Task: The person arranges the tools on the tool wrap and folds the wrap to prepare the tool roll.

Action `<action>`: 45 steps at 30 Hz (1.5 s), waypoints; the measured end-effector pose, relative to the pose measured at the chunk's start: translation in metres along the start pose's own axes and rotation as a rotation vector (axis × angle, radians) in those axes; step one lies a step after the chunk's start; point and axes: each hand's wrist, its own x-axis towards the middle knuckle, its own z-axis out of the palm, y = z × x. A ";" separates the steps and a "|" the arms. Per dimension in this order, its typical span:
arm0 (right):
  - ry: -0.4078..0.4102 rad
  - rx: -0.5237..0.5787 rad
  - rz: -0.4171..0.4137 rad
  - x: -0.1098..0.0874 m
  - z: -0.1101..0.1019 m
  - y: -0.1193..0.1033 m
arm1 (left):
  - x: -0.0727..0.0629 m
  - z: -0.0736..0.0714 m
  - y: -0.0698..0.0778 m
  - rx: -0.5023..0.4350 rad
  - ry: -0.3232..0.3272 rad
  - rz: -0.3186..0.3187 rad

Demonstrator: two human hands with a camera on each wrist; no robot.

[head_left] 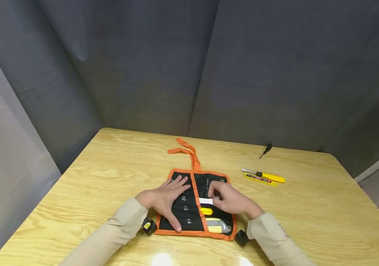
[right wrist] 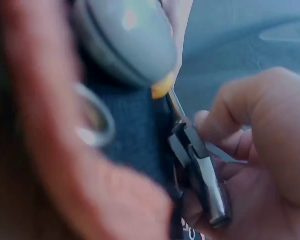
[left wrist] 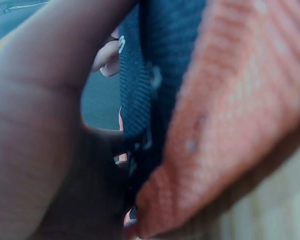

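A black tool roll (head_left: 191, 205) with orange trim and numbered pockets lies unrolled on the table. My left hand (head_left: 163, 198) rests on its left half with the fingers spread. Over the right half, my right hand (head_left: 231, 198) has curled fingers beside a white strip (head_left: 205, 201) sticking out of a pocket. In the right wrist view those fingers hold a slim chrome-and-black tool (right wrist: 210, 185); its exact kind is unclear. Below the strip, a yellow handle (head_left: 206, 211) and a grey-and-yellow utility knife (head_left: 218, 225) sit in pockets. The left wrist view shows mostly orange edging (left wrist: 230, 115) up close.
Orange ties (head_left: 189, 149) trail from the roll's far edge. To the right lie a yellow-handled screwdriver (head_left: 272, 177), a flat yellow case (head_left: 259, 180) and, farther back, a small black-handled screwdriver (head_left: 267, 148). Grey curtains (head_left: 143, 74) hang behind the wooden table (head_left: 93, 192).
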 end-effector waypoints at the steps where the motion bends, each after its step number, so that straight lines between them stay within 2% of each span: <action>1: 0.005 0.007 0.002 0.000 0.001 -0.001 | 0.000 0.000 0.000 -0.004 -0.003 0.000; 5: 0.010 0.004 -0.006 0.003 0.005 -0.005 | -0.001 0.000 0.000 -0.013 -0.012 0.009; 12: -0.046 0.011 -0.023 0.002 0.005 -0.012 | 0.000 0.000 -0.002 -0.012 -0.013 0.020; 16: -0.010 -0.024 -0.027 -0.006 -0.003 -0.009 | 0.000 0.001 -0.003 -0.011 -0.006 0.029; 21: 0.013 -0.051 0.015 -0.019 -0.016 0.000 | -0.001 0.002 -0.004 -0.009 -0.002 0.036; 28: -0.036 -0.050 0.081 -0.030 -0.026 0.010 | -0.001 0.001 -0.003 -0.022 -0.006 0.041; 34: -0.067 -0.029 0.093 -0.032 -0.024 0.014 | -0.001 0.001 -0.003 -0.017 -0.005 0.040; 45: -0.053 -0.039 0.065 -0.026 -0.015 0.011 | -0.001 0.001 -0.003 -0.004 -0.002 0.034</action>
